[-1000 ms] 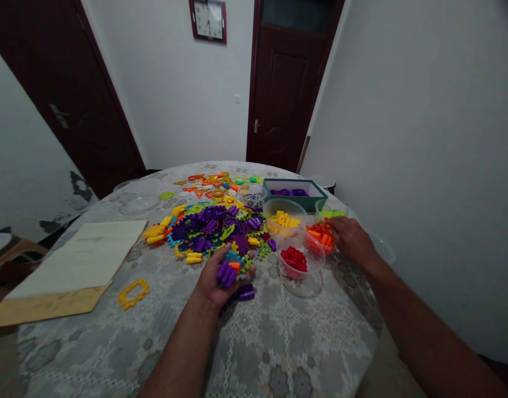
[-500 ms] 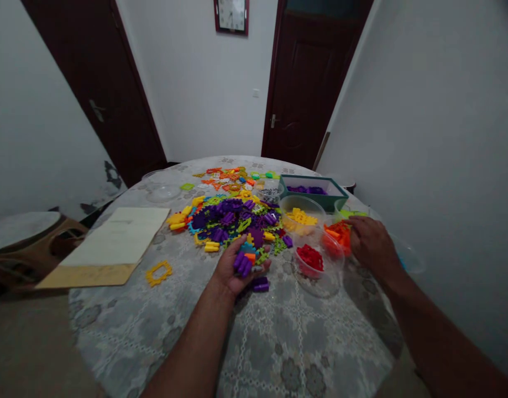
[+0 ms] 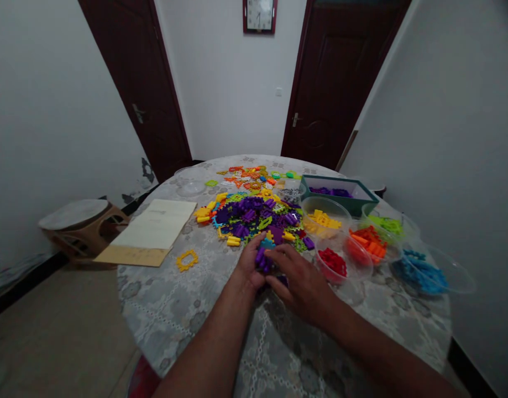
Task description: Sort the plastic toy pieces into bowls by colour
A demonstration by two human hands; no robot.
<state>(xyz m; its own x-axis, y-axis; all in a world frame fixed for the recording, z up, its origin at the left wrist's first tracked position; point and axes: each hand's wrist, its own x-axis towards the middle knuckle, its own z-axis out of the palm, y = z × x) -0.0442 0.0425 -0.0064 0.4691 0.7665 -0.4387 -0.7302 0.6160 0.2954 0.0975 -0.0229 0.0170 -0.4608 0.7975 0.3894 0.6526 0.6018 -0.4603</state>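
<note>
My left hand [image 3: 249, 264] rests palm up on the round table [image 3: 187, 309], cupped around several purple plastic pieces [image 3: 261, 257]. My right hand [image 3: 297, 279] lies over it from the right, its fingers curled down onto those purple pieces; whether it grips any is hidden. Just beyond both hands spreads a heap of mixed plastic pieces [image 3: 254, 213], mostly purple with yellow, orange and green among them.
Clear bowls stand to the right with red [image 3: 334, 261], yellow [image 3: 323, 219], orange [image 3: 368, 243], green [image 3: 387, 224] and blue pieces [image 3: 422, 271]; a teal box [image 3: 339, 190] holds purple ones. A yellow frame piece [image 3: 186, 260] and papers [image 3: 152, 229] lie left. A stool [image 3: 77, 224] stands beside the table.
My right hand has left the bowl of orange pieces and come over to my left hand. The view has swung, so the table sits further right and the blue bowl shows.
</note>
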